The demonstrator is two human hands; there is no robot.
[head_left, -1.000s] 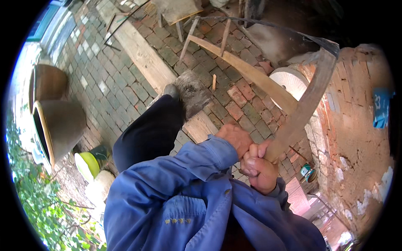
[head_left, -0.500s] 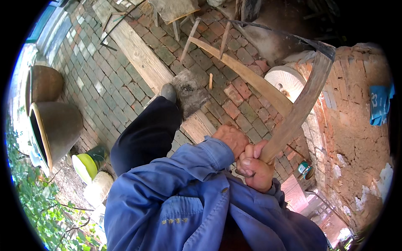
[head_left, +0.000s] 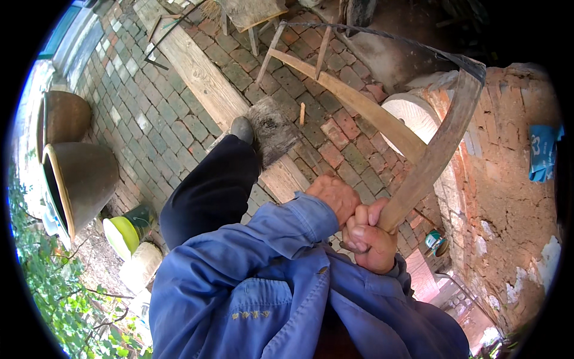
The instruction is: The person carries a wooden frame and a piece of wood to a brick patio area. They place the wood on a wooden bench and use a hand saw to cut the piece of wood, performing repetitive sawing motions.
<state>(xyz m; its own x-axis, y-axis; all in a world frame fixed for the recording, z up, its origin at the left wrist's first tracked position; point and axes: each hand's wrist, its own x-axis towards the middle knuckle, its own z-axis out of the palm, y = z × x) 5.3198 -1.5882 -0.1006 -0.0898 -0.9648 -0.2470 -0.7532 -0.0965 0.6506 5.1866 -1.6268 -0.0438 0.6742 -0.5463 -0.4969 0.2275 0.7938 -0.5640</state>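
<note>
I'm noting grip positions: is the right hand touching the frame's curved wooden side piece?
Touching. The head view shows the lower end of the wooden side piece running straight into the closed right hand.

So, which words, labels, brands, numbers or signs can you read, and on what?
Blue jacket: yellow stitched characters on the chest pocket, too blurred to read.
Blue packet at the right edge: white marking, too blurred to read.
Small tin by the wall: label too small to read.
Nothing here can be quoted.
</note>
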